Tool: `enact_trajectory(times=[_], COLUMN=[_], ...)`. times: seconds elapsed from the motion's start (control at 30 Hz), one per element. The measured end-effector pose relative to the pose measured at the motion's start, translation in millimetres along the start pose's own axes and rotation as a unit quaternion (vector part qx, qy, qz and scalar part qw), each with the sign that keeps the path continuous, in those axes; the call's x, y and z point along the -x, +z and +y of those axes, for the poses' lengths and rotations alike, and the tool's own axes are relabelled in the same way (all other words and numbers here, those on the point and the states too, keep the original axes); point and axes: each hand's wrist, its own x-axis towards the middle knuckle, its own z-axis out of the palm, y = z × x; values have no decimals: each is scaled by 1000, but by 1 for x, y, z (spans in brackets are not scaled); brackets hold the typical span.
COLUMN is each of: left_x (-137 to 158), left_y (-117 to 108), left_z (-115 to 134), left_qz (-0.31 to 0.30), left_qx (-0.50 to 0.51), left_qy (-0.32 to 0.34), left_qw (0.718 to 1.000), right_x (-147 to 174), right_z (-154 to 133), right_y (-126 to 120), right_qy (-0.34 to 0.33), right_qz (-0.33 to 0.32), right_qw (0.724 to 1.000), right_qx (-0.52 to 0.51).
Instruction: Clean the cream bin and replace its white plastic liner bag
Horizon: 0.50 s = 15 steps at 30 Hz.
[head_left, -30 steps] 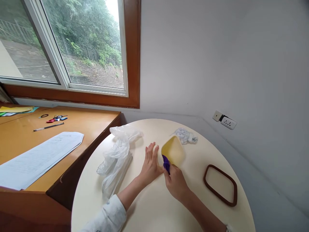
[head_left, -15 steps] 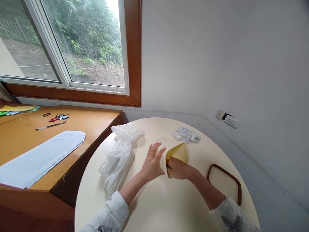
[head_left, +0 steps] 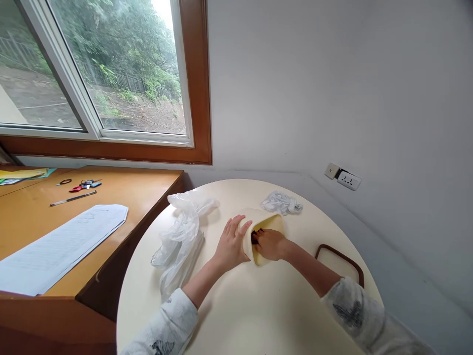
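A cream bin (head_left: 274, 223) with a pale yellow inside lies tilted on the round table (head_left: 236, 315), its mouth facing me and to the right. My left hand (head_left: 229, 246) grips its left side near the rim, fingers over the top. My right hand (head_left: 271, 245) reaches into the mouth with curled fingers. Beside those fingertips a small dark thing (head_left: 254, 238) shows, too hidden to name. A brown rounded frame (head_left: 342, 255) lies right of my right forearm, partly covered by it.
A loose clear plastic bag (head_left: 183, 241) spreads on the table's left. A knotted, crumpled plastic bag (head_left: 281, 202) sits behind the bin. The wooden desk (head_left: 148, 190) at left holds papers (head_left: 70, 246), a pen (head_left: 73, 198) and keys (head_left: 86, 184).
My right hand has shifted slightly up within the bin's mouth, and more of the dark thing shows at its fingers. My left hand keeps its grip. The view has shifted a little.
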Motion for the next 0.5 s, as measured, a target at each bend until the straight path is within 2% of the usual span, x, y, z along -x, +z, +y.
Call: enact_trajectory(times=[0.13, 0.3, 0.43, 0.5], left_x=[-8, -11, -11, -11], left_y=[-5, -6, -4, -5], left_z=[1, 0, 1, 3], left_qz=[-18, -10, -8, -13], left_qx=[16, 44, 51, 48], left_qy=[-17, -37, -41, -44], left_qw=[1000, 998, 998, 998], right_x=[33, 68, 84, 86], right_z=[2, -5, -20, -27], right_y=[-8, -11, -5, -1], right_qy=[2, 4, 30, 57], right_qz=[17, 103, 166, 163], right_qw=[1000, 994, 974, 951], right_qx=[9, -24, -151, -256])
